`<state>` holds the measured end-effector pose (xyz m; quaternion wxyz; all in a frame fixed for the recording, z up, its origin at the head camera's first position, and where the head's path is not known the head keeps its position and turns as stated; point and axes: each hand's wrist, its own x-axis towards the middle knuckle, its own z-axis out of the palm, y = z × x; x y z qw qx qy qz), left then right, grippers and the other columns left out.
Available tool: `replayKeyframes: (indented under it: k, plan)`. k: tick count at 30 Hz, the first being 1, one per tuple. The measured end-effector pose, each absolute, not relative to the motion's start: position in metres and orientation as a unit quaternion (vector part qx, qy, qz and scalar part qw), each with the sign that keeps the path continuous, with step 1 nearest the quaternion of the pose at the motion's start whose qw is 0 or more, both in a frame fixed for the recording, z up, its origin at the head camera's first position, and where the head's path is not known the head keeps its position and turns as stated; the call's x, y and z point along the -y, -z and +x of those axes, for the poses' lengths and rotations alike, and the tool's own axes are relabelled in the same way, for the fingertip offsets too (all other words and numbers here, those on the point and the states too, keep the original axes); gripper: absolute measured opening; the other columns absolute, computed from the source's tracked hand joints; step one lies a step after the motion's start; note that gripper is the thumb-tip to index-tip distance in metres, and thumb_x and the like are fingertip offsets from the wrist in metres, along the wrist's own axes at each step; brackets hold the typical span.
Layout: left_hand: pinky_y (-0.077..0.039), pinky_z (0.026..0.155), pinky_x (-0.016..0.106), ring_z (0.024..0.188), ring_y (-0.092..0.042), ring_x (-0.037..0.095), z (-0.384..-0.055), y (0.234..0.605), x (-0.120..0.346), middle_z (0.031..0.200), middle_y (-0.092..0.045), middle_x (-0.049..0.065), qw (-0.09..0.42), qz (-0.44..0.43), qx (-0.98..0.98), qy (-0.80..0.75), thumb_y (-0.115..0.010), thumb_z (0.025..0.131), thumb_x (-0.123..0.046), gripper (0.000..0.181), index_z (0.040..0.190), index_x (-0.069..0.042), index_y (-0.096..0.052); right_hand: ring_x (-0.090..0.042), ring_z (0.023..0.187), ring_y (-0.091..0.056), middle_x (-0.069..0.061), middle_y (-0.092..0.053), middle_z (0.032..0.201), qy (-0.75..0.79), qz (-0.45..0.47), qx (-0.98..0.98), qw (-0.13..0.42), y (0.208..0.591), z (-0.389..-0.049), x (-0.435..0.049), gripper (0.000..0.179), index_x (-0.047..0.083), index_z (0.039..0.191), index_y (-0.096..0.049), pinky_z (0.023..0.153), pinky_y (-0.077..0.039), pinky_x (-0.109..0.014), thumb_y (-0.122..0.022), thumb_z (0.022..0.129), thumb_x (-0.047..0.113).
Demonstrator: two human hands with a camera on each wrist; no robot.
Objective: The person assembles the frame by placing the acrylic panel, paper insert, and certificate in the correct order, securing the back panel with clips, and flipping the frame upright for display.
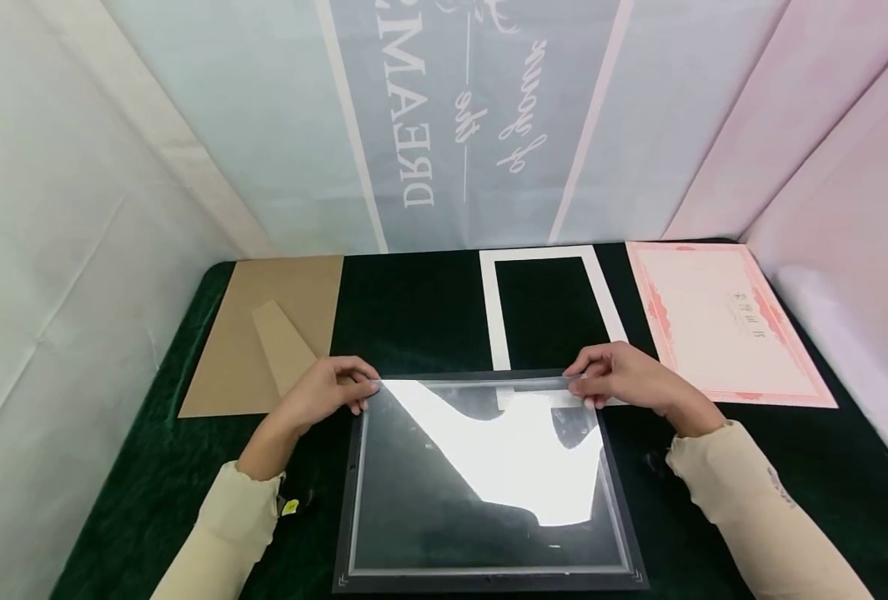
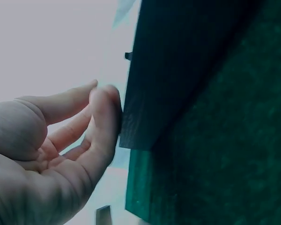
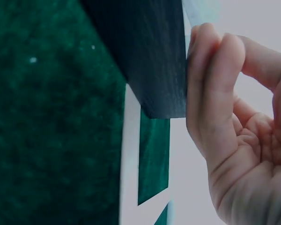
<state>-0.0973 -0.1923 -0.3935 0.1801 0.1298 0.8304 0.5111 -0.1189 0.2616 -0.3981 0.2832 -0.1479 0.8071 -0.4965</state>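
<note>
A dark picture frame [image 1: 352,483] lies near the front of the green-covered table. Over it is a clear, glossy sheet [image 1: 537,467] with a bright white reflection across it. My left hand [image 1: 323,390] pinches the sheet's far left corner between thumb and fingers. At the far right corner, my right hand [image 1: 631,379] pinches the same sheet. In the left wrist view the bent fingers [image 2: 103,110] are right beside the frame's dark side. The right wrist view likewise has curled fingers [image 3: 215,89] close along the frame's edge.
A brown backing board [image 1: 222,358] with a stand leg [image 1: 282,342] lies at the left. Behind the frame is a white mat border [image 1: 493,308], partly overlapped by it. A pink-bordered certificate [image 1: 714,325] lies at the right. A printed curtain [image 1: 474,125] closes off the back.
</note>
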Motion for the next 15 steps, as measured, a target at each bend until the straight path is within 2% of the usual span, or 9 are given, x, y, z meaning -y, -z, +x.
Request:
replayKeyframes:
  k: [4, 8, 15]
  plan:
    - [-0.056, 0.064, 0.024, 0.067, -0.059, 0.017, -0.097, 0.392, 0.19, 0.084, -0.068, 0.011, 0.139, 0.14, -0.87, -0.452, -0.067, 0.093, -0.006, 0.01, 0.099, -0.004, -0.075, -0.014, 0.064, -0.066, -0.01, -0.072, 0.078, 0.455, -0.157, -0.839, 0.255, 0.395, -0.117, -0.259, 0.021, 0.0, 0.107, -0.069, 0.063, -0.059, -0.029, -0.07, 0.092, 0.014]
    - [-0.053, 0.061, 0.025, 0.066, -0.057, 0.016, -0.096, 0.39, 0.186, 0.086, -0.064, 0.007, 0.114, 0.134, -0.897, -0.405, -0.071, 0.091, -0.007, 0.008, 0.095, -0.007, -0.077, -0.013, 0.064, -0.065, -0.003, -0.07, 0.075, 0.399, -0.162, -0.878, 0.209, 0.392, -0.114, -0.256, 0.014, 0.009, 0.104, -0.073, 0.061, -0.057, -0.028, -0.07, 0.092, 0.016]
    - [-0.051, 0.056, 0.025, 0.062, -0.056, 0.014, -0.097, 0.391, 0.183, 0.084, -0.061, 0.006, 0.101, 0.129, -0.912, -0.375, -0.074, 0.088, -0.008, 0.006, 0.091, -0.009, -0.079, -0.01, 0.063, -0.061, -0.002, -0.069, 0.075, 0.379, -0.166, -0.89, 0.191, 0.386, -0.112, -0.255, 0.014, 0.009, 0.105, -0.075, 0.06, -0.054, -0.026, -0.069, 0.092, 0.013]
